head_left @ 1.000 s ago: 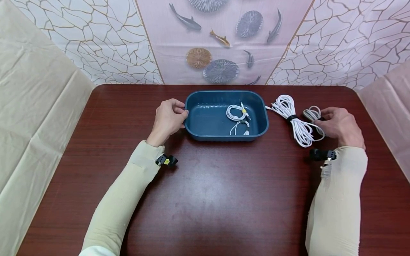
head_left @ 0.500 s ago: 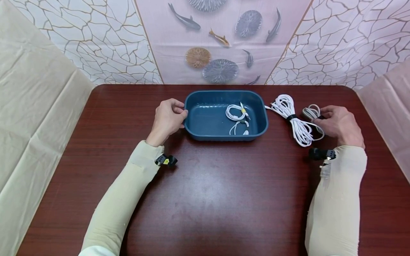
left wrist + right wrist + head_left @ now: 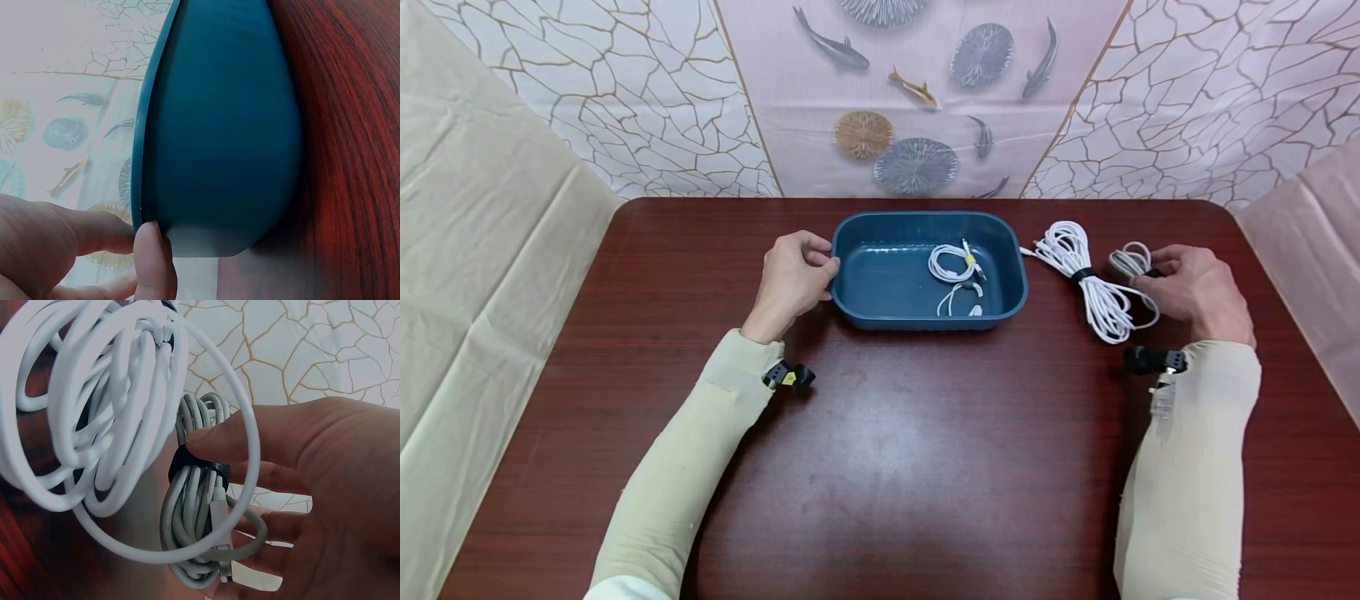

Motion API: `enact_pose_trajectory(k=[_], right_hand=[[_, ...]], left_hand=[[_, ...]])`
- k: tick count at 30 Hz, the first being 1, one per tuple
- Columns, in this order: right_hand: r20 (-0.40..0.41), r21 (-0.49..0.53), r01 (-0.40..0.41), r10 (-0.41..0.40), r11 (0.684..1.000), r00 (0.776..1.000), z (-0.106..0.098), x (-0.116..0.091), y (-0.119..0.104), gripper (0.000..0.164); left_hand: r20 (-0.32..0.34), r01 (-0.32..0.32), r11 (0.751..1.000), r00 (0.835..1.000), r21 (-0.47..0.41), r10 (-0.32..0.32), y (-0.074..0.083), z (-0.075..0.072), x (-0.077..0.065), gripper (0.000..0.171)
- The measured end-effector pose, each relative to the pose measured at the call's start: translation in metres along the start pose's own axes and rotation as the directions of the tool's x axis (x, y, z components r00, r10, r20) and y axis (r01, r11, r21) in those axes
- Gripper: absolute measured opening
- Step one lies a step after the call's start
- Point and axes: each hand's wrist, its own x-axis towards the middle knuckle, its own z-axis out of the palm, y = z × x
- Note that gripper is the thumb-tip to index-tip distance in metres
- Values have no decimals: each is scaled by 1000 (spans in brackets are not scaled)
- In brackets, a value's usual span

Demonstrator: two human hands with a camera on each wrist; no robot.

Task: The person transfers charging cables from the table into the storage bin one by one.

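My left hand pinches the left end of a blue plastic tray, thumb and index finger at its rim. In the left wrist view, the thumb lies against the tray's outer wall. At the right, my right hand grips a coiled grey cable at its black strap, thumb on the strap and the other fingers behind. A larger white cable bundle, bound with a black tie, lies between that hand and the tray. One loose white loop passes in front of the grey coil in the right wrist view.
Inside the tray rest a coiled white cable with a yellow tie and a smaller white cable with a dark tie. The dark red wooden table ends at a patterned backdrop. Cloth panels stand at both sides.
The right hand has shifted very slightly on the grey cable. The left hand, tray and white cable bundle look unmoved.
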Motion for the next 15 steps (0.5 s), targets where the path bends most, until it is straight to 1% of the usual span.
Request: enact_pose_trajectory(k=[9,15], right_hand=[[-13,-5,6,-6,1000,1000,-3,-2,-4,61],[-13,-6,1,-1,1000,1000,-4,-2,-6,61]], left_hand=[[-13,-29,1000,1000,-6,29,-2,1,1,27],[-12,-29,1000,1000,-12,28,-2,1,1,27]])
